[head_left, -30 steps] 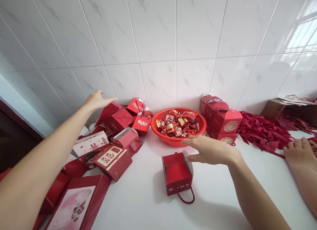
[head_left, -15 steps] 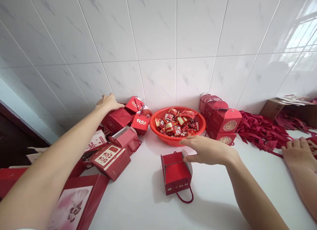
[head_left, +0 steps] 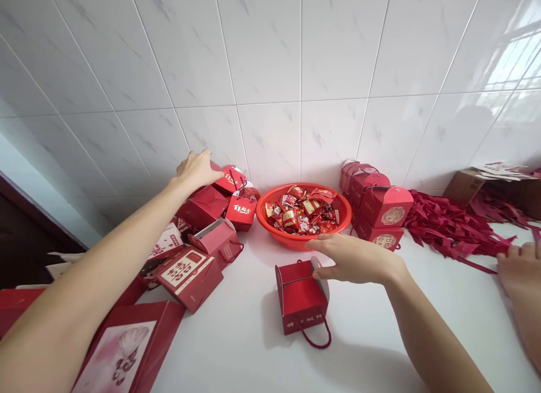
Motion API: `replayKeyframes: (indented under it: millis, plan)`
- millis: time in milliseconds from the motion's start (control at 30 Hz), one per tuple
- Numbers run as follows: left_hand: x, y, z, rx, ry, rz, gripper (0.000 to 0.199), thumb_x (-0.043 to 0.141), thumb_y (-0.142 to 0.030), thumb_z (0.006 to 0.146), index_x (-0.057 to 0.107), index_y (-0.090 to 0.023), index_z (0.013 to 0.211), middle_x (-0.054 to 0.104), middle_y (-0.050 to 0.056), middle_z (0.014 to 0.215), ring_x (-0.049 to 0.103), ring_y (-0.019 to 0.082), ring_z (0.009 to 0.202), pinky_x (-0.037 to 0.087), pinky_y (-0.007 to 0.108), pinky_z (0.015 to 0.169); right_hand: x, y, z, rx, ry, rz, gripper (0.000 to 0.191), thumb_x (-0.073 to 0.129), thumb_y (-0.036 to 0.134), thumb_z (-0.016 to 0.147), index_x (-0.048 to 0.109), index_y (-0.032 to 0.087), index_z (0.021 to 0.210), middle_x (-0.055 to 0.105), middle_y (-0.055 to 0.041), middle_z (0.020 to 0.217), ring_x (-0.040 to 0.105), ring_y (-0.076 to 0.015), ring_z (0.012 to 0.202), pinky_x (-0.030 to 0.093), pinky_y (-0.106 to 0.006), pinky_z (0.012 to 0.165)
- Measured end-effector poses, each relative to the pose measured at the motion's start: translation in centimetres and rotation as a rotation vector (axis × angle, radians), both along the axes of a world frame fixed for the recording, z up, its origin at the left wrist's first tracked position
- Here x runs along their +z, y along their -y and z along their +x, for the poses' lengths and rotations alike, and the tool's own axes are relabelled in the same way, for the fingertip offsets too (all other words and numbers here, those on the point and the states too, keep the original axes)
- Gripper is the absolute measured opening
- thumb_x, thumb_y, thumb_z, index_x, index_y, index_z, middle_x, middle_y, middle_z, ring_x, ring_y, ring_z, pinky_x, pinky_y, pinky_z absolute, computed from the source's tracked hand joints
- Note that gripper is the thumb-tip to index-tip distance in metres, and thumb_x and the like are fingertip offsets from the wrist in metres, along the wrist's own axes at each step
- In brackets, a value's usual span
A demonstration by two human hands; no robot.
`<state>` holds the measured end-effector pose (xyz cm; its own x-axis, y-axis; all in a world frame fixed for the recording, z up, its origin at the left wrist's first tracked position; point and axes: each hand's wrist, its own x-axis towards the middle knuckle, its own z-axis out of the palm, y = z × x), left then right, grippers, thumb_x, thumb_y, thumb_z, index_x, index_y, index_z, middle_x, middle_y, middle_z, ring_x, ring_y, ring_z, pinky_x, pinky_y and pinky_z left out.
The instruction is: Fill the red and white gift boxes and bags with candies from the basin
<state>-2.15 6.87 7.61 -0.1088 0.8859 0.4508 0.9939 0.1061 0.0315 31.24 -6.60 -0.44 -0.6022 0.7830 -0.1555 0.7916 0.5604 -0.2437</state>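
My left hand (head_left: 195,168) reaches over the box pile by the wall, thumb and fingers bent around a red box (head_left: 216,167), of which only a small part shows. Just below it lie a plain red box (head_left: 204,206) and a red box with white lettering (head_left: 241,211). My right hand (head_left: 359,256) hovers with fingers stretched out, its thumb at the rounded flap of an open red gift box (head_left: 302,303). That box stands on the white table with its inside showing and a cord handle (head_left: 320,341) hanging in front.
Behind is a red plastic basket (head_left: 265,224) of wrapped sweets. Right of it stand stacked red boxes (head_left: 382,206), a heap of red ribbons (head_left: 448,224) and a cardboard box (head_left: 460,184). Another person's hand (head_left: 522,269) rests at the right edge. More boxes (head_left: 192,280) lie left.
My left hand has moved right and slightly up, and a bit of red box now shows in its grasp. My right hand stays in place. The other person's hand has shifted right.
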Motion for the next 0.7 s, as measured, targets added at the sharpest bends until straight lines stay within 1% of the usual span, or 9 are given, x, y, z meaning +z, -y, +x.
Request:
replayKeyframes:
  millis: [67,100,200,300,367,433,533,633,700]
  plan:
    - [0.2,0.2,1.0,-0.010,0.012,0.033,0.079,0.068,-0.051,0.074,0.047,-0.019,0.143,0.057,0.020,0.132,0.058,0.041,0.119,0.051,0.050,0.093,0.0,0.0,-0.1,0.002,0.005,0.000,0.021,0.058,0.036,0.093,0.062,0.019,0.103,0.067,-0.0094,0.109,0.063,-0.0270,0.098,0.042,-0.032,0.068]
    - [0.3,0.4,1.8,-0.035,0.007,0.050,0.078,0.068,-0.048,0.074,0.047,-0.019,0.143,0.055,0.019,0.134,0.057,0.040,0.121,0.050,0.050,0.096,0.0,0.0,-0.1,0.003,0.006,0.001,0.021,0.058,0.037,0.093,0.062,0.019,0.104,0.067,-0.0093,0.109,0.063,-0.0270,0.098,0.042,-0.031,0.068]
    - [0.5,1.2,4.3,-0.234,-0.058,0.130,0.070,0.066,-0.042,0.078,0.047,-0.019,0.142,0.054,0.016,0.135,0.056,0.037,0.123,0.047,0.048,0.101,0.0,0.1,-0.1,-0.003,0.000,0.000,0.021,0.058,0.038,0.092,0.062,0.020,0.103,0.067,-0.0084,0.106,0.064,-0.0265,0.096,0.042,-0.031,0.067]
    - [-0.2,1.3,6.5,-0.456,-0.098,0.189,0.066,0.063,-0.037,0.082,0.046,-0.020,0.143,0.052,0.012,0.137,0.058,0.031,0.120,0.049,0.043,0.101,0.1,0.2,-0.1,-0.006,-0.001,0.003,0.022,0.058,0.038,0.092,0.063,0.020,0.104,0.067,-0.0084,0.106,0.064,-0.0265,0.096,0.042,-0.031,0.066]
    - [-1.2,0.8,7.6,-0.568,-0.114,0.197,0.062,0.062,-0.035,0.084,0.046,-0.020,0.143,0.050,0.011,0.139,0.059,0.029,0.117,0.051,0.040,0.099,0.1,0.2,0.0,-0.005,-0.004,0.008,0.022,0.057,0.038,0.092,0.062,0.020,0.104,0.067,-0.0087,0.107,0.064,-0.0266,0.097,0.041,-0.031,0.066]
    - [-2.4,-0.1,8.5,-0.656,-0.140,0.191,0.058,0.061,-0.032,0.087,0.047,-0.020,0.142,0.048,0.011,0.142,0.058,0.028,0.120,0.051,0.039,0.099,0.1,0.2,0.0,-0.003,-0.005,0.011,0.021,0.057,0.038,0.092,0.062,0.019,0.103,0.067,-0.0085,0.106,0.063,-0.0265,0.096,0.041,-0.031,0.066]
    - [-4.5,-2.1,9.7,-0.769,-0.191,0.159,0.054,0.058,-0.025,0.089,0.049,-0.017,0.141,0.049,0.013,0.143,0.054,0.027,0.126,0.046,0.041,0.107,0.1,0.1,0.0,0.010,0.001,0.003,0.019,0.057,0.036,0.092,0.061,0.019,0.099,0.067,-0.0085,0.103,0.063,-0.0262,0.093,0.041,-0.031,0.066]
    - [-6.7,-4.2,10.8,-0.807,-0.245,0.080,0.048,0.059,-0.018,0.087,0.056,-0.016,0.135,0.052,0.015,0.143,0.054,0.028,0.128,0.043,0.044,0.109,0.0,0.1,0.0,0.021,-0.005,-0.009,0.019,0.058,0.035,0.092,0.062,0.020,0.103,0.067,-0.0092,0.106,0.063,-0.0269,0.096,0.042,-0.032,0.067]
    - [-7.8,-5.1,11.5,-0.793,-0.282,0.016,0.037,0.061,-0.016,0.084,0.065,-0.017,0.121,0.053,0.014,0.143,0.052,0.030,0.130,0.041,0.046,0.110,0.0,0.1,0.0,0.017,-0.016,-0.009,0.021,0.059,0.035,0.091,0.063,0.021,0.106,0.067,-0.0089,0.108,0.064,-0.0271,0.098,0.044,-0.032,0.069]
